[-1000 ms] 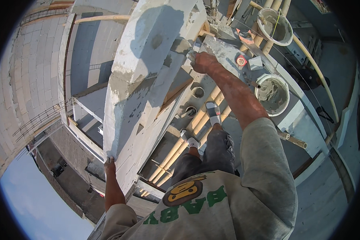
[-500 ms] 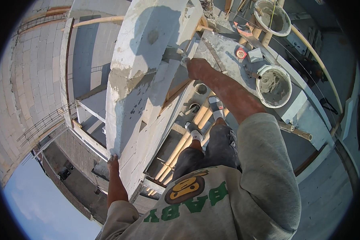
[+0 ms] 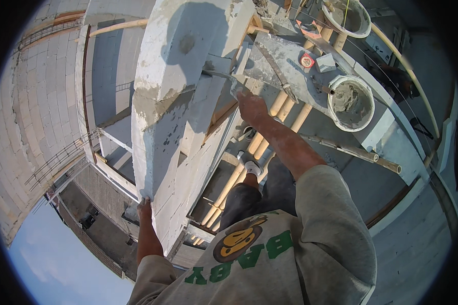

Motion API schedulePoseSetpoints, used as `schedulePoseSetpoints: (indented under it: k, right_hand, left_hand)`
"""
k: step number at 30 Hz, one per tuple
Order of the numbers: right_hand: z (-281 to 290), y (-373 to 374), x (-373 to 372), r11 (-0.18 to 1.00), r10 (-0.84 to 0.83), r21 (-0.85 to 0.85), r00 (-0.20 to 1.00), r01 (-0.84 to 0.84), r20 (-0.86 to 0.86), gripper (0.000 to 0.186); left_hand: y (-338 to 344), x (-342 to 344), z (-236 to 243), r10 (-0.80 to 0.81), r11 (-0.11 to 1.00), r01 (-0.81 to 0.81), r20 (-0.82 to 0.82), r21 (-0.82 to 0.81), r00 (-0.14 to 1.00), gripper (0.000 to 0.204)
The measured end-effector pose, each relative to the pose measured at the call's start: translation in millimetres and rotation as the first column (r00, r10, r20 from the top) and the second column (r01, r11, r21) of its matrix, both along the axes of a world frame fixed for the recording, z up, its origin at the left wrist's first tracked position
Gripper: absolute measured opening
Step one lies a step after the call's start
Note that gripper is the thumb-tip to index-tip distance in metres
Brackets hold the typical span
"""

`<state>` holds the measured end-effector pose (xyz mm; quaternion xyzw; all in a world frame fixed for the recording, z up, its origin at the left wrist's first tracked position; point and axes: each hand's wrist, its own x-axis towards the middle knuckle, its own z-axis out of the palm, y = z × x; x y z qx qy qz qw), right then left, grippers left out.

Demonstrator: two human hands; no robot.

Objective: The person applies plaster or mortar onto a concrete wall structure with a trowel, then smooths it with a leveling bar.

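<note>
My right hand (image 3: 253,109) is closed round the handle of a trowel (image 3: 235,86). The trowel's narrow metal part points left at a mortar-smeared gap in the pale block wall (image 3: 163,119). Whether its tip touches the blocks is hard to tell. Down at the near end of the wall, my left hand (image 3: 144,207) has its fingers hooked on the block edge. Grey mortar fills the joint between the large blocks, and a head-shaped shadow falls on the upper one.
Right of my arm, a bucket of mortar (image 3: 350,103), a red tape measure (image 3: 306,61) and a white block piece (image 3: 325,63) stand on a grey board (image 3: 269,48). Another bucket (image 3: 364,23) is farther back. Bamboo poles (image 3: 232,185) run under my feet, above a drop.
My right hand has drawn back toward me with the trowel, uncovering more of its metal part. My left hand stays on the wall edge. My right foot is no longer visible.
</note>
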<state>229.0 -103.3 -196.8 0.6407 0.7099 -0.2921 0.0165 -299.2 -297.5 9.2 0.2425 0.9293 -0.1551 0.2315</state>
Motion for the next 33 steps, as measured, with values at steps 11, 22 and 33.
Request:
schedulePoseSetpoints:
  k: [11, 22, 33]
  right_hand:
    - [-29.0, -10.5, 7.6, 0.961, -0.272, -0.109, 0.942, 0.254, -0.197, 0.052]
    - [-4.7, 60.6, 120.9, 0.854, -0.292, -0.515, 0.891, 0.079, -0.348, 0.050]
    - [-18.7, 108.9, 155.8, 0.975, 0.037, -0.218, 0.999, -0.043, -0.034, 0.035]
  left_hand:
    - [7.9, 16.0, 6.5, 0.140, 0.984, -0.143, 0.036, 0.106, 0.990, 0.048]
    - [10.2, 16.3, 12.1, 0.197, 0.980, -0.198, 0.041, 0.016, 0.980, 0.051]
    - [13.3, 33.1, 13.9, 0.403, 0.913, -0.406, 0.068, 0.043, 0.913, 0.054]
